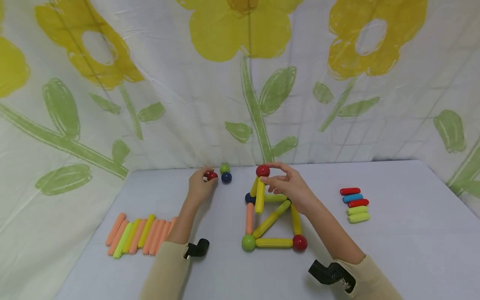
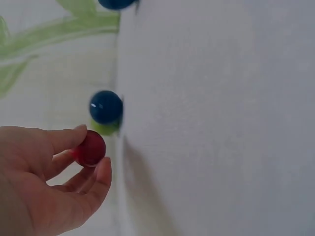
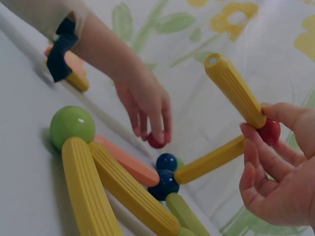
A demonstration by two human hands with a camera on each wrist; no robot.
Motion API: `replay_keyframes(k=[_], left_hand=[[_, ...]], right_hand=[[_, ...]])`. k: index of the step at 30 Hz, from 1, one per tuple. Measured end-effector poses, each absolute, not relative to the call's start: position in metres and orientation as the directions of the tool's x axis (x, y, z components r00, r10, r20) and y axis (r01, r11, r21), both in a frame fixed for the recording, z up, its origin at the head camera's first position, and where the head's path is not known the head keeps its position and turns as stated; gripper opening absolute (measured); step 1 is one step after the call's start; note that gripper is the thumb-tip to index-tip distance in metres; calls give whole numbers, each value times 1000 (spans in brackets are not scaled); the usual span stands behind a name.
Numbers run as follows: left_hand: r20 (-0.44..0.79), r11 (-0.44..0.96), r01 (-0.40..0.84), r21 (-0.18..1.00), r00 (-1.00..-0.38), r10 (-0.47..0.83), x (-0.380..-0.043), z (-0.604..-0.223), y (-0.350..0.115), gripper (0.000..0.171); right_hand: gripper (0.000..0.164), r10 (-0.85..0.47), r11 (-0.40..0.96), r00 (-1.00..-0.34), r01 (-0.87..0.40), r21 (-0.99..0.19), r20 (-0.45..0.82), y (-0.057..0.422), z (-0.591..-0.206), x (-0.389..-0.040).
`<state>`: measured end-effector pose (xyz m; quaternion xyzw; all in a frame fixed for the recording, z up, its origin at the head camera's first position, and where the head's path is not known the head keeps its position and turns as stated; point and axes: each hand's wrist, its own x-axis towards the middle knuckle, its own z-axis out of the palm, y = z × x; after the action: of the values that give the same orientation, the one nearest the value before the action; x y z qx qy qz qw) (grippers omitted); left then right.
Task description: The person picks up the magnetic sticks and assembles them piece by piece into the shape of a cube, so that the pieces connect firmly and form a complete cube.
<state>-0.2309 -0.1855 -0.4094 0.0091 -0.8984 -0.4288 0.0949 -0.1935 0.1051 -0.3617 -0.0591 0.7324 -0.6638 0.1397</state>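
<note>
In the head view my left hand [image 1: 198, 187] pinches a red ball [image 1: 212, 176] at the back of the table. Beside that ball are a dark blue ball [image 1: 226, 178] and a green ball [image 1: 225, 168]. Another red ball [image 1: 263, 171] sits between the thumb and fingers of my right hand [image 1: 294, 189]. From it a yellow stick [image 1: 260, 196] juts toward me, its near end free. A second yellow stick [image 3: 211, 160] slants from the same ball to a dark blue ball [image 3: 164, 185] at the frame's back left corner.
The square frame lies on the table, with a green ball [image 1: 248, 242], a red ball [image 1: 299, 243] and a diagonal yellow stick [image 1: 271, 218]. Pink, yellow and green sticks [image 1: 136, 235] are lined up at left. Several short red, blue and green sticks [image 1: 354, 204] lie at right.
</note>
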Motion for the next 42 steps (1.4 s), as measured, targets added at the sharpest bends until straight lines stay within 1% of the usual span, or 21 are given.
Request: replay_keyframes(k=[4, 10, 13, 17, 20, 25, 32, 39, 42], left_hand=[[133, 590, 67, 804, -989, -68, -205, -395, -180, 38], [94, 485, 89, 870, -995, 15, -153, -370, -161, 38], [34, 370, 66, 927, -995, 93, -129, -363, -152, 35], [-86, 213, -35, 976, -968, 234, -110, -358, -140, 36], [-151, 171, -103, 980, -943, 298, -103, -356, -132, 39], [-207, 163, -160, 974, -919, 336, -98, -357, -125, 42], [-211, 152, -169, 974, -921, 329, -92, -353, -123, 41], [-207, 121, -178, 977, -931, 300, -93, -352, -122, 42], [-212, 122, -183, 976, -929, 305, -93, -353, -123, 42]], right_hand=[[56, -269, 115, -955, 98, -989, -126, 106, -361, -193], [56, -266, 113, -956, 96, -989, -123, 105, -361, -193], [56, -268, 108, -955, 98, -989, -124, 103, -361, -192], [56, -258, 110, -959, 94, -989, -120, 102, -362, -192], [56, -241, 112, -963, 93, -989, -118, 101, -363, -192], [56, -201, 111, -971, 107, -988, -128, 100, -364, -193], [56, -180, 96, -977, 102, -990, -118, 98, -364, -190], [54, -227, 125, -972, 29, -992, -58, 94, -362, -185], [55, -234, 101, -970, 39, -994, -62, 93, -362, -184]])
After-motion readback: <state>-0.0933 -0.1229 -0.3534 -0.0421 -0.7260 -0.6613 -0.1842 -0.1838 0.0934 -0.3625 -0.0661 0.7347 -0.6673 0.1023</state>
